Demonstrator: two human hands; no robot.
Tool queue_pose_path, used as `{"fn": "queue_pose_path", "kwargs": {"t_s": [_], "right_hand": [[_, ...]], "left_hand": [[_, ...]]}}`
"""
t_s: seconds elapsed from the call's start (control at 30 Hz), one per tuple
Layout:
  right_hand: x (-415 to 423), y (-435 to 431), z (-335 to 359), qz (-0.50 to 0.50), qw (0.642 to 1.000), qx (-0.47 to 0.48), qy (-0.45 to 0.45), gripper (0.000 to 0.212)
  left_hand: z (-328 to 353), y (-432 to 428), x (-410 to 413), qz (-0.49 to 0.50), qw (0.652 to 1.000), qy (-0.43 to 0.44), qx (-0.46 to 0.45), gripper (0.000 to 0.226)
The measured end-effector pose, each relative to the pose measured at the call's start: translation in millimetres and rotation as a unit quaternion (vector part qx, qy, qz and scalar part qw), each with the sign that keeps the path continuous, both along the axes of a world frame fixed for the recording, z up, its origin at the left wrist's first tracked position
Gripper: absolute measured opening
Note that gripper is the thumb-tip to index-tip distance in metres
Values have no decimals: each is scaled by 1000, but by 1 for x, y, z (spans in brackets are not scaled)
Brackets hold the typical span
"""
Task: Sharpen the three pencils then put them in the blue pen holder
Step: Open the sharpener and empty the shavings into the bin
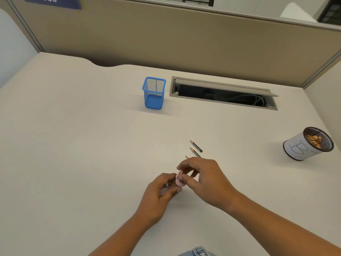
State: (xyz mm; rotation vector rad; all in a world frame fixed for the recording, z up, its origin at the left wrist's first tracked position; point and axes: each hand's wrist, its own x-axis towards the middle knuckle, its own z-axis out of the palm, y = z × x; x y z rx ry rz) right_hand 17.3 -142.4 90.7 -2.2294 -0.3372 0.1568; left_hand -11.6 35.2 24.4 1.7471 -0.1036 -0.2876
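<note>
Three short dark pencils lie side by side on the white desk, tips pointing up-left: the far pencil [196, 146], the middle pencil [195, 152] and a near pencil [187, 157] mostly hidden under my right hand. A small pink sharpener [179, 180] is pinched between my left hand [160, 195] and my right hand [204, 179], both gripping it just in front of the pencils. The blue mesh pen holder [154, 93] stands upright and empty at the desk's back centre.
An open cable tray slot [223, 93] with cables inside lies right of the holder. A white-wrapped mesh cup [307, 144] holding pencil shavings stands at the right edge. Beige partition walls [166, 37] enclose the desk behind and right.
</note>
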Motion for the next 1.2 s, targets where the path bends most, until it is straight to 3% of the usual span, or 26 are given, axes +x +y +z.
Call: {"fn": "queue_pose_path", "kwargs": {"t_s": [0.17, 0.3, 0.77, 1.0, 1.2], "right_hand": [[-16, -3, 18, -20, 997, 68, -27, 8], [-34, -2, 30, -4, 995, 94, -41, 19], [-87, 23, 37, -157, 963, 210, -67, 10], [-97, 24, 29, -181, 964, 194, -20, 5], [-102, 24, 23, -243, 936, 250, 52, 23]], "left_hand": [[22, 5, -2, 4, 1000, -24, -4, 23], [41, 9, -6, 4, 999, -34, -14, 21], [73, 8, -34, -47, 995, -46, -75, 22], [68, 14, -30, -82, 995, -64, -7, 13], [61, 18, -27, -123, 988, -82, 44, 32]]}}
